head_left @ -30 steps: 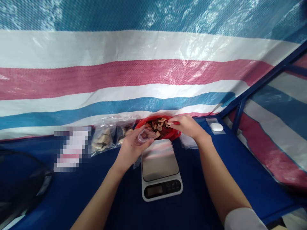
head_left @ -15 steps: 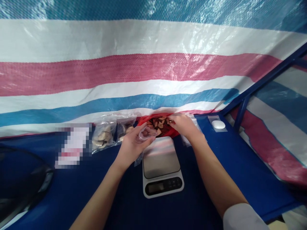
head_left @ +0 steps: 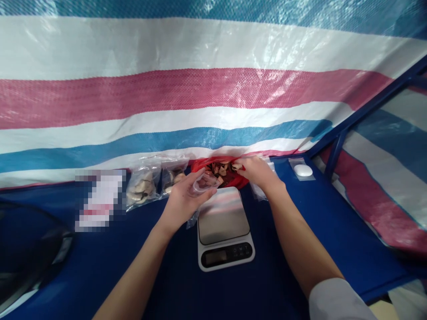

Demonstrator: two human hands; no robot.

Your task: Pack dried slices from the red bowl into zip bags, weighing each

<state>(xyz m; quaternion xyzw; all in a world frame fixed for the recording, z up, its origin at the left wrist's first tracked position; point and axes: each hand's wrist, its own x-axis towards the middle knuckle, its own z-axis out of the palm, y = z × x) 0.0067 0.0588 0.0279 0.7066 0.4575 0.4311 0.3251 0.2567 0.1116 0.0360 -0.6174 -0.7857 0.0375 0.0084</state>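
Observation:
My left hand (head_left: 182,199) is closed around a clear plastic bag (head_left: 204,183), its mouth spread beside the red bag's front edge. Dried brownish slices (head_left: 220,171) fill the open red plastic bag (head_left: 243,181) at the back of the table. Over that bag's right side, my right hand (head_left: 259,171) pinches a pale dried slice (head_left: 237,167) between its fingertips. Just in front of the red bag lies a white kitchen scale (head_left: 227,263) with a bare metal plate (head_left: 224,218); its display is too dim to read.
Two clear zip bags of pale slices, a left one (head_left: 143,189) and a right one (head_left: 171,180), lie left of the red bag. A white oval object (head_left: 303,170) sits on a small clear bag at right. Striped tarpaulin (head_left: 187,89) hangs behind the blue table (head_left: 100,262).
The view has shifted slightly. My right hand has drawn back a little, with a pale slice now showing at its fingertips. My left hand keeps the clear bag in about the same place.

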